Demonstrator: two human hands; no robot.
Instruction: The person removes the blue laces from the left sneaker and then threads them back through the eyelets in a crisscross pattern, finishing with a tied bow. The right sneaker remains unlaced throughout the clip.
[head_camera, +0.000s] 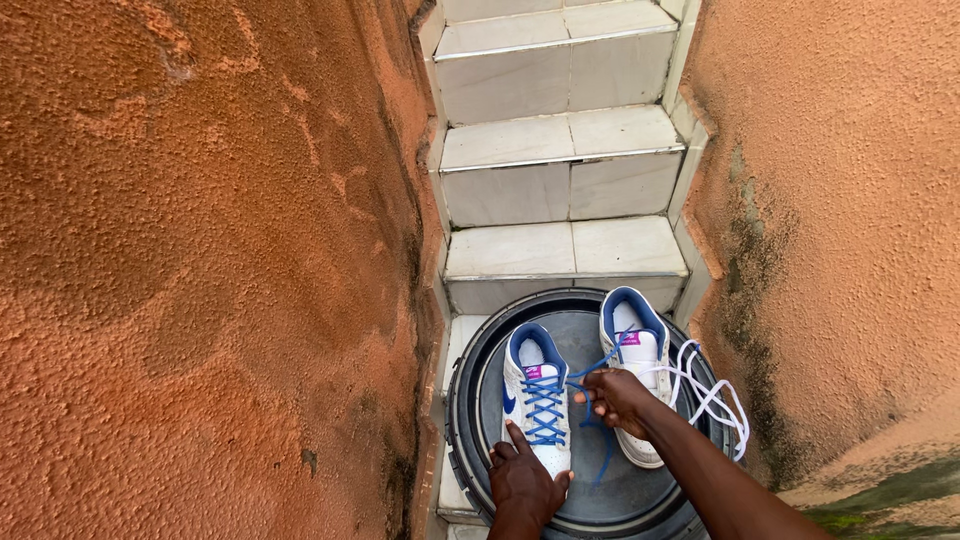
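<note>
Two white sneakers with blue linings stand on a round dark tray (486, 400). The left sneaker (536, 395) is laced with a blue lace. My left hand (522, 482) rests on its toe, index finger pointing up along the shoe. My right hand (616, 398) pinches the blue lace (596, 366) that runs up to the right sneaker (633, 345). A loose white lace (712, 398) trails off the right sneaker toward the tray's right rim.
White tiled steps (560, 170) rise beyond the tray. Rough orange plaster walls (200, 270) close in tightly on both sides, the right wall (840, 220) stained dark and green near its base.
</note>
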